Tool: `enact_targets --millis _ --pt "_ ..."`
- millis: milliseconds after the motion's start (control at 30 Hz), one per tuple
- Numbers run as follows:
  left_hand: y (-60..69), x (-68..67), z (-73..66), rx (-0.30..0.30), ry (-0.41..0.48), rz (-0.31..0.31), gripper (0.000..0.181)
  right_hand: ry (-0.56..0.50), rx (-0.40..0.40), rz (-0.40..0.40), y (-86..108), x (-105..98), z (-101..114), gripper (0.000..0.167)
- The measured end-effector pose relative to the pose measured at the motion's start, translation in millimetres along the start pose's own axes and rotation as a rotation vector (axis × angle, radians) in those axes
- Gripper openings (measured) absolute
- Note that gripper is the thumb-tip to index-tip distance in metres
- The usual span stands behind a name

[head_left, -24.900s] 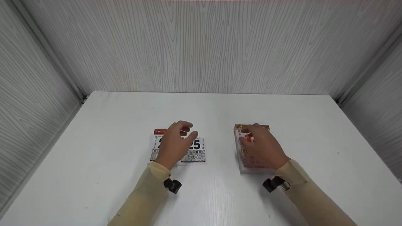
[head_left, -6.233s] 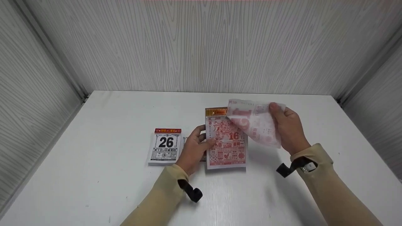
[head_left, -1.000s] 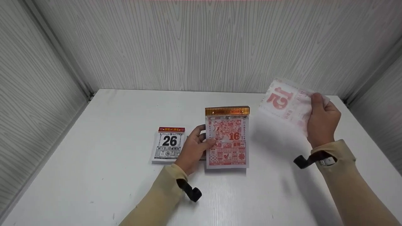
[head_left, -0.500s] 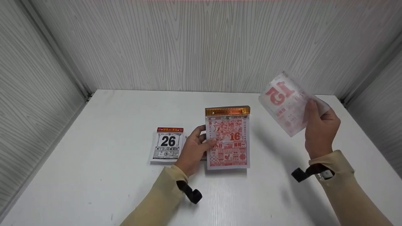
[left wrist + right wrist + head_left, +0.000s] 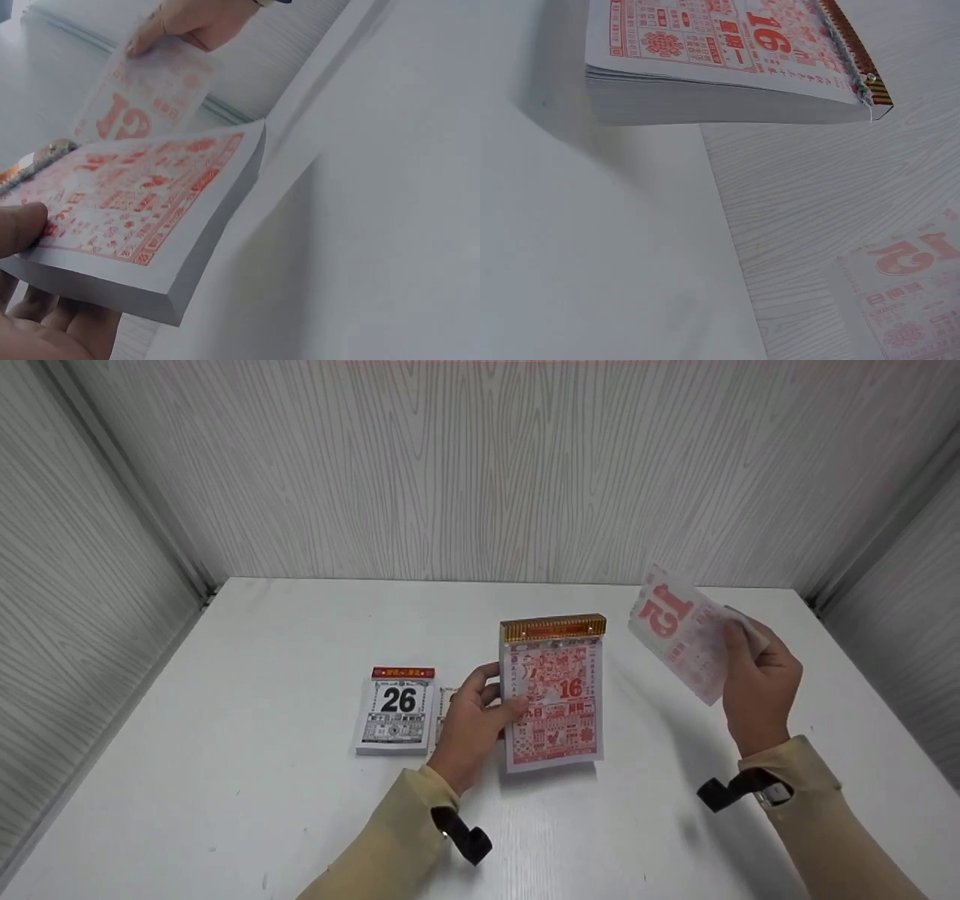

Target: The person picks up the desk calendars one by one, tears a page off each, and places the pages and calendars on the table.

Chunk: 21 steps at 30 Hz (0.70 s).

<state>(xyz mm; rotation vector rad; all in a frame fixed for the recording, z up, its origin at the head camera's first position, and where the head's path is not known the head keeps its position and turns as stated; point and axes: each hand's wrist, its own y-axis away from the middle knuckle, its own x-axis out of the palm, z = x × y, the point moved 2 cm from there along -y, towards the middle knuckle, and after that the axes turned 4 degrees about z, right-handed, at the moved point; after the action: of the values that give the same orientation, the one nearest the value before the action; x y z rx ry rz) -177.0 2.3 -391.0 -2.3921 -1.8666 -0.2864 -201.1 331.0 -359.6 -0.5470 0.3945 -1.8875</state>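
My left hand (image 5: 472,727) grips a thick tear-off calendar (image 5: 555,712) by its left side, thumb on the front and fingers behind. It has a gold header strip and a red-printed sheet showing 16, and it is held above the table, slightly tilted. To its right, my right hand (image 5: 761,690) pinches a thin calendar page (image 5: 667,622), fully apart from the block; a large 15 shows through it in reverse. In the left wrist view, the thick paper block rests over the fingers (image 5: 67,322). The right wrist view shows the page but not the hand holding it.
A smaller calendar (image 5: 396,705) with a red header and black 26 lies on the white table (image 5: 285,675), left of my left hand. A loose black-printed sheet (image 5: 448,701) lies beside it, partly hidden by that hand. Wood-grain panels (image 5: 480,472) stand behind and at both sides.
Earliest, both hands hovered over calendars on the table. Later the red calendar was held up, its page partly torn. Now the page is separate; lately it dropped slightly while the calendar shifted right.
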Motion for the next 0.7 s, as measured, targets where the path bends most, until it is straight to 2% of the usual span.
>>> enact_targets --millis 67,200,367,533,700 --pt "2.7 6.6 -1.8 0.000 -0.009 -0.020 0.051 -0.002 0.005 0.019 0.3 -2 -3 0.029" --pt "7.3 21.4 -3.3 -0.047 0.006 -0.051 0.052 0.056 0.038 0.023 0.5 -5 -7 0.030" --pt "6.6 35.0 2.6 -0.115 0.056 -0.061 0.055 0.137 0.078 0.031 1.2 -7 -11 0.030" --pt "-2.4 37.4 9.9 -0.158 0.037 -0.066 0.055 0.177 0.101 0.052 1.1 -8 -15 0.031" --pt "-14.3 32.3 13.9 -0.159 -0.042 -0.058 0.053 0.210 0.122 0.065 0.2 -9 -18 0.032"
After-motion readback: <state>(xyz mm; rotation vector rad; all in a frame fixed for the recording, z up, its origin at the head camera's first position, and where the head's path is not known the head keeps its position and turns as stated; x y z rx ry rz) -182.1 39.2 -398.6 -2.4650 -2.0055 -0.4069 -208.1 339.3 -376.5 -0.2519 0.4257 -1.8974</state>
